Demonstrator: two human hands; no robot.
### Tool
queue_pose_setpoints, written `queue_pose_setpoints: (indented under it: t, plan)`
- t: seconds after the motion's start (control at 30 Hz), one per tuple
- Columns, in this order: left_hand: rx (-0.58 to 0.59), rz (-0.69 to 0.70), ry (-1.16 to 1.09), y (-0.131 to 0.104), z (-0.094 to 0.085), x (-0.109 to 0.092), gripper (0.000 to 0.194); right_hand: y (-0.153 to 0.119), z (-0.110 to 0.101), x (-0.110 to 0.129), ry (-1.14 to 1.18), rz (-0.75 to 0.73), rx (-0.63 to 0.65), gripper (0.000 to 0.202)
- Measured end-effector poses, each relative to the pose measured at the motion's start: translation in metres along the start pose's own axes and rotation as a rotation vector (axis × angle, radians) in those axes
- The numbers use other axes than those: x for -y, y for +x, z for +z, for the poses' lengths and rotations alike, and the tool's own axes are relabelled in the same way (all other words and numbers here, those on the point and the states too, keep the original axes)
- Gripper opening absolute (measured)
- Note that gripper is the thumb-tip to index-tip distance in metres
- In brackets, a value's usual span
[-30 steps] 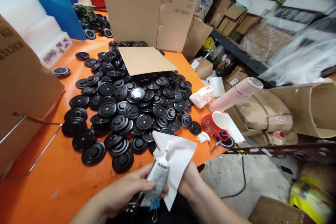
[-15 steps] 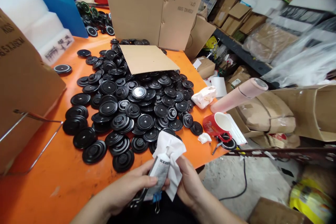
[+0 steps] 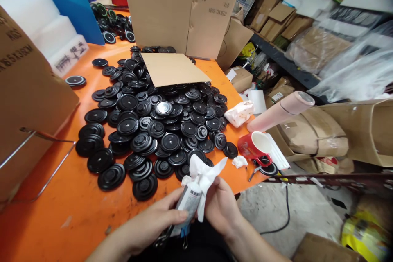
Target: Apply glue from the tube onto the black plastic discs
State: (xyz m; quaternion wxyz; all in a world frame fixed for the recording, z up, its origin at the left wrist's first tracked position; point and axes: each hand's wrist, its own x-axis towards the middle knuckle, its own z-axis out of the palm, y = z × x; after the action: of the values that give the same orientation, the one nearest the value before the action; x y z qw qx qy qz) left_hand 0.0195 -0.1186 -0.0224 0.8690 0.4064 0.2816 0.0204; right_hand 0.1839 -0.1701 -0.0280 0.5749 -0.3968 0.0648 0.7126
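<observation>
My left hand (image 3: 166, 217) is closed round a grey and white squeeze tube (image 3: 188, 200), its nozzle end pointing away from me. Binder clips, one of them blue (image 3: 184, 231), pinch the tube's folded bottom end. My right hand (image 3: 222, 204) grips a white tissue (image 3: 204, 178), which is bunched over the nozzle and hides it. Just beyond both hands lies a big pile of round black discs (image 3: 170, 142) with stepped rings. Among them sits one disc with a shiny silver face (image 3: 163, 108).
A cardboard sheet (image 3: 175, 69) rests on the pile. To the right stand a red mug (image 3: 251, 147), a pink flask (image 3: 281, 110), a tissue pack (image 3: 239, 114) and a crumpled tissue (image 3: 240, 161). Cartons (image 3: 33, 90) and a wire frame (image 3: 58, 168) border the left of the orange table (image 3: 46, 221).
My right hand has moved the tissue around the tube's nozzle; the tissue now spreads up and to the right. The tube, in my left hand, has shifted slightly to the right.
</observation>
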Motion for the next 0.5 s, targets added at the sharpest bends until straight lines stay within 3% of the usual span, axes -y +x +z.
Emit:
queue_pose_setpoints:
  t: [0.2,0.5]
  plan:
    - [-0.026,0.035,0.097,0.002,0.001,0.006,0.067,-0.003,-0.003,-0.004,0.038,0.04,0.057,0.022]
    - [-0.082,0.052,0.209,0.007,0.006,0.01,0.062,-0.003,-0.011,-0.011,-0.053,-0.115,0.1,0.023]
